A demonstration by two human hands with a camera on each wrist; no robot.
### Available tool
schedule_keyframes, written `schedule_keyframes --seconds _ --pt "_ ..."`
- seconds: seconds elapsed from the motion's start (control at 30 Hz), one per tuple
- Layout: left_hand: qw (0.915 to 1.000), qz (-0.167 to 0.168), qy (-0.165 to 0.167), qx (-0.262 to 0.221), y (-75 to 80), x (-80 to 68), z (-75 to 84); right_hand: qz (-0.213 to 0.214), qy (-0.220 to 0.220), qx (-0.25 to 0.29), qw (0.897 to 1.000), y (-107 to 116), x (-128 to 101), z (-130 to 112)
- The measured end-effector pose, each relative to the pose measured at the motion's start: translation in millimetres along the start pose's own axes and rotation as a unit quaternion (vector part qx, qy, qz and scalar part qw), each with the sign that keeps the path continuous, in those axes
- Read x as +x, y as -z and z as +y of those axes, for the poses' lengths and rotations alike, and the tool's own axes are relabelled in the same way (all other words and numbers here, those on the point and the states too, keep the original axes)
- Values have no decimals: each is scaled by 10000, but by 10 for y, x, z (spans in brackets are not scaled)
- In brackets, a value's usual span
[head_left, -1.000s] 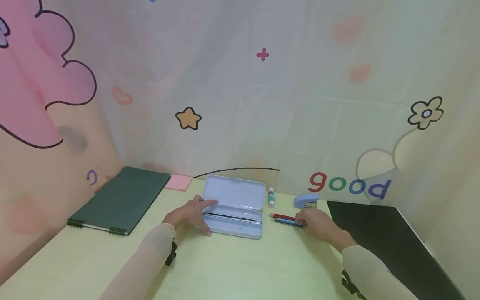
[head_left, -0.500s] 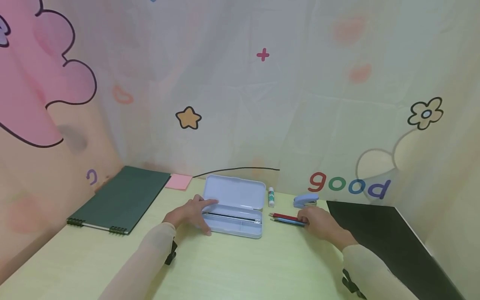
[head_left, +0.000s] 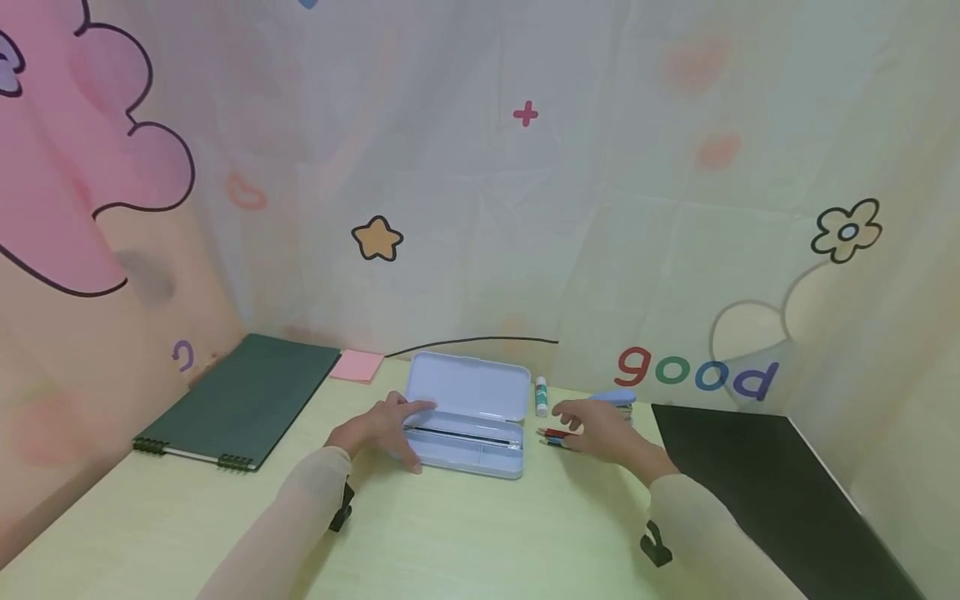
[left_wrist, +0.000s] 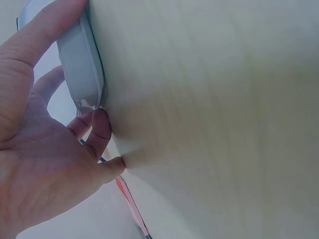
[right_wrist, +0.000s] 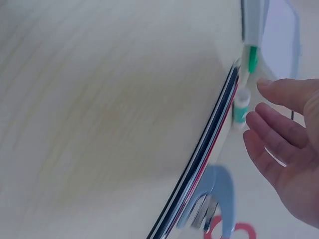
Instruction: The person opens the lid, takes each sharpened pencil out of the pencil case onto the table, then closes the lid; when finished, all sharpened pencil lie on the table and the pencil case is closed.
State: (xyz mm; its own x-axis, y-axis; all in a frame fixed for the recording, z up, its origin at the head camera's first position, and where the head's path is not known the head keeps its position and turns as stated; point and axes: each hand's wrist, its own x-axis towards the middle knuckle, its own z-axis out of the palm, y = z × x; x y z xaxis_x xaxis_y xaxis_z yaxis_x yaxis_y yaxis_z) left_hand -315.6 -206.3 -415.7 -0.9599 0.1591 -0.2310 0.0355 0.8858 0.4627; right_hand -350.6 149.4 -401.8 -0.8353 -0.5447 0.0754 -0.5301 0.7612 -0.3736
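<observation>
The left hand (head_left: 378,429) is steadying the open case (head_left: 467,433) at its left end, thumb on the front wall and fingers lying over the rim; the grip is loose, more a brace than a clamp. The right hand (head_left: 600,432) is hovering with fingers spread and straight, holding nothing, just over the pencils (head_left: 553,436), which are lying on the bench (head_left: 465,533) just right of the case. From the right wrist view the fingers (right_wrist: 279,124) are standing clear of the pencils (right_wrist: 209,149), not touching them.

Risks, as I judge them: the pencils are lying tight together, so a pinch on one may be rolling the others away or dragging two at once. The glue stick (head_left: 542,395) is standing upright just behind the pencils and right of the case lid; a careless sweep of the spread fingers could be knocking it over. The stapler (head_left: 613,398) is sitting just beyond the right hand, close enough to get nudged. If the left hand's brace is slipping, the light case could be sliding on the smooth bench.

The case is lying with its lid tilted back; one dark pencil-like stick is lying along its tray, and the front compartments look otherwise bare. Left of the case a green notebook (head_left: 243,400) and a pink notepad (head_left: 358,365) are lying; right of it, a black folder (head_left: 772,483).
</observation>
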Motion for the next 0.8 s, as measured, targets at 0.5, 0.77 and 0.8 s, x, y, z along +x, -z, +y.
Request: schedule_keyframes --seconds 0.5,0.77,0.8 --pt "10000 -50 27 -57 -45 4 -26 -379 461 712 9957 -519 578 -749" --pt "10000 -49 65 54 -3 -6 8 -695 274 368 9965 -560 650 -1005" --pt "10000 -45 56 70 -1 -4 4 -724 271 359 9964 -555 651 -1021"
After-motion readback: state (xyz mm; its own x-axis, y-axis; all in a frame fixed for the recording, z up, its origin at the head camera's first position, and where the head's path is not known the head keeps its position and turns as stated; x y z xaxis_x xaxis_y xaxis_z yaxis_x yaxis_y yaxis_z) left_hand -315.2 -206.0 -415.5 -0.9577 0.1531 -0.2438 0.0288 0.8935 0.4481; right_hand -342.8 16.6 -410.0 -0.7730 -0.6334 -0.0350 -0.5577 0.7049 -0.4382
